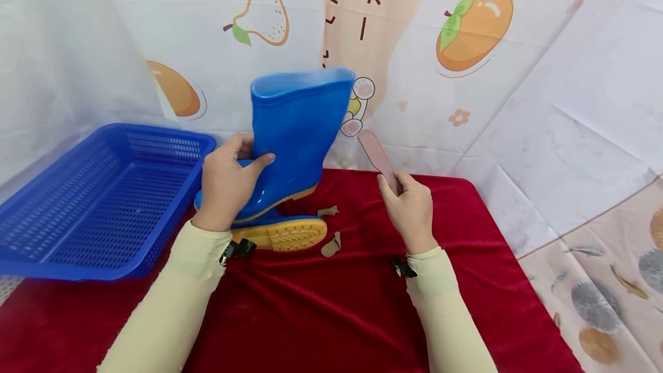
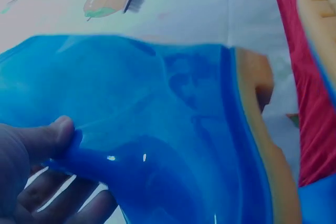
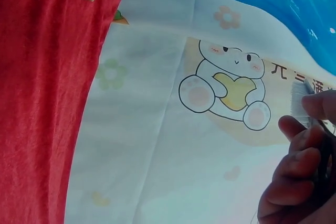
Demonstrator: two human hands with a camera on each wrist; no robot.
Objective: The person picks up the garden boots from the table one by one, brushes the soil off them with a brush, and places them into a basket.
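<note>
A blue rain boot (image 1: 300, 125) with a yellow sole is held upright, slightly tilted, its opening at the top. My left hand (image 1: 228, 180) grips it at the ankle, and the left wrist view shows the thumb pressed on the shiny blue side (image 2: 131, 103). To the boot's right, my right hand (image 1: 411, 209) holds a pink brush (image 1: 375, 151) by its handle, apart from the boot. Pale bristles (image 3: 299, 100) show in the right wrist view. A second boot (image 1: 297, 236) lies on its side below the first, yellow tread facing front.
A blue plastic basket (image 1: 129, 272) stands at the left. Two crumpled brownish scraps, one nearer (image 1: 331, 245) and one farther (image 1: 328, 211), lie beside the lying boot. Red cloth (image 1: 321, 315) covers the table. Behind it hangs a white printed curtain (image 1: 409, 73).
</note>
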